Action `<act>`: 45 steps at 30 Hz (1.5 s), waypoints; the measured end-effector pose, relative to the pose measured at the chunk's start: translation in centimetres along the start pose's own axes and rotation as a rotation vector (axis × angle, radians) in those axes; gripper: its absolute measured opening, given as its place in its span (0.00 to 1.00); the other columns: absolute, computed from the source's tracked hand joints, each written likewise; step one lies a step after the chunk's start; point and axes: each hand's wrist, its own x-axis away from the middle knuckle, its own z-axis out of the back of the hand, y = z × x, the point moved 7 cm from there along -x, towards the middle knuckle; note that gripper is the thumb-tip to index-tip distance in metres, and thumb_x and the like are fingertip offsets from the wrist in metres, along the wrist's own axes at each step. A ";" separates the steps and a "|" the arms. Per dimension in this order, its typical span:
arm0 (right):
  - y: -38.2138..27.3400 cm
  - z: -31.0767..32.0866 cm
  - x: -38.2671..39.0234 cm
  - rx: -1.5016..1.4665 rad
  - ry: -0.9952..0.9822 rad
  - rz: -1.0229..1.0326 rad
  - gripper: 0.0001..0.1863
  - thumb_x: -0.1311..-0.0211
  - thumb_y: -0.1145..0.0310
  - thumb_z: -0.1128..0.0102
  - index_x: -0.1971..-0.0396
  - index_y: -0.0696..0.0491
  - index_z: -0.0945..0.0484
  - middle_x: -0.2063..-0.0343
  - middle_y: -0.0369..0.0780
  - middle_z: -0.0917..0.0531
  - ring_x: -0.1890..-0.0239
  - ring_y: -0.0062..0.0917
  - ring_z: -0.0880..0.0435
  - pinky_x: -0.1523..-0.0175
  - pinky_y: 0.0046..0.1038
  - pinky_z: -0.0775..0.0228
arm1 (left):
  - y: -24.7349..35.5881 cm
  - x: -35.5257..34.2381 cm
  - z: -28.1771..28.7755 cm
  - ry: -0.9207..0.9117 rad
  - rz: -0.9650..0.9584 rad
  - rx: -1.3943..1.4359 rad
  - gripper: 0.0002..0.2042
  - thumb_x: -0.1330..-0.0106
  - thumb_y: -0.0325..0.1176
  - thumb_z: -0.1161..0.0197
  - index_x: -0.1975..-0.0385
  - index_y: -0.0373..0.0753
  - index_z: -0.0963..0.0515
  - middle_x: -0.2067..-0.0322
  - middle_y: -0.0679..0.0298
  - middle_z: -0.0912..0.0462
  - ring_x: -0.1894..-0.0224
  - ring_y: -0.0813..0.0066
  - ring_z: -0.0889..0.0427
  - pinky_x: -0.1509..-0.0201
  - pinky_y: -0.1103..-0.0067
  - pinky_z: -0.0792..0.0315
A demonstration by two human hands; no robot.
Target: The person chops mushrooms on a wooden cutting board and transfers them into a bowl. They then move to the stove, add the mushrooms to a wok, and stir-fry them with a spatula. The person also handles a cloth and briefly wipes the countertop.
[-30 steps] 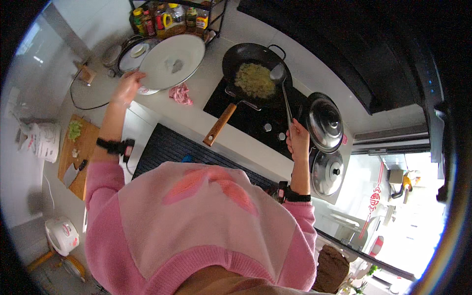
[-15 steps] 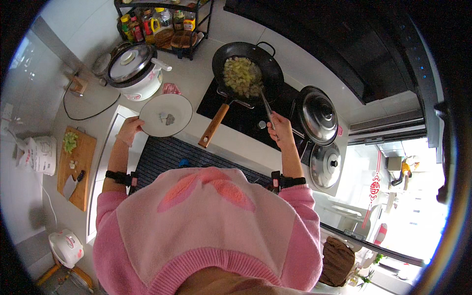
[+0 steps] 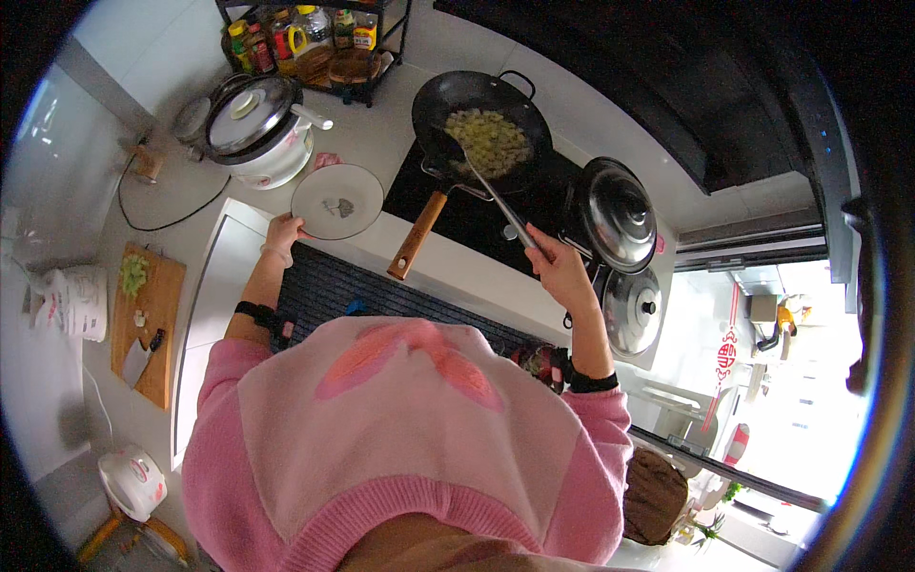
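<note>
The food (image 3: 498, 133), small pale yellow-green pieces with a moist look, lies heaped in the black wok (image 3: 446, 95), mostly toward its middle and right. The wok sits on the black cooktop (image 3: 469, 227), its wooden handle (image 3: 419, 232) slanting toward the person. A metal spatula (image 3: 494, 194) crosses the near rim, its blade inside at the left of the food. The right grip (image 3: 564, 275) is closed around the spatula's shaft near the upper end, the forearm reaching up from below.

The left grip (image 3: 283, 237) pinches the near-left rim of a round white plate (image 3: 319, 186) with a thin dark edge and a grey motif. It is held face up over the front of the desk (image 3: 381, 124), well apart from the wok.

Behind the plate lies a pink lump (image 3: 327, 159); farther left stands a white cooker (image 3: 276, 164) with a glass lid. A black rack (image 3: 400, 43) of bottles fills the back corner. Two steel lids (image 3: 615, 221) are at the cooktop's right, under a dark range hood (image 3: 620, 86). On the far left, a wooden board (image 3: 164, 296) carries chopped greens (image 3: 133, 274), white bits and a knife (image 3: 139, 360). A dark ribbed mat (image 3: 319, 286) covers the floor; bright daylight enters at right.
</note>
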 end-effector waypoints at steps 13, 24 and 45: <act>0.9 -3.5 -3.9 0.356 0.161 0.019 0.22 0.35 0.66 0.48 0.41 0.51 0.30 0.67 0.51 0.18 0.66 0.46 0.19 0.63 0.41 0.26 | -5.6 -3.9 -0.4 0.087 0.030 0.049 0.13 0.42 0.26 0.45 0.58 0.31 0.24 0.66 0.58 0.18 0.71 0.64 0.15 0.58 0.71 0.23; 7.4 2.8 -6.0 0.049 0.402 -0.080 0.23 0.32 0.65 0.47 0.39 0.54 0.31 0.74 0.39 0.22 0.81 0.21 0.28 0.75 0.24 0.36 | -3.4 -7.3 -1.6 0.122 0.045 0.090 0.19 0.41 0.29 0.42 0.48 0.39 0.27 0.67 0.63 0.18 0.66 0.66 0.16 0.50 0.64 0.30; 5.0 -5.2 -5.5 -1.161 0.027 -0.247 0.26 0.33 0.70 0.46 0.37 0.57 0.39 0.81 0.35 0.27 0.88 0.13 0.38 0.88 0.16 0.53 | -2.5 -5.2 -2.8 0.044 0.180 -0.030 0.26 0.36 0.44 0.38 0.42 0.37 0.34 0.65 0.59 0.19 0.66 0.67 0.15 0.70 0.82 0.31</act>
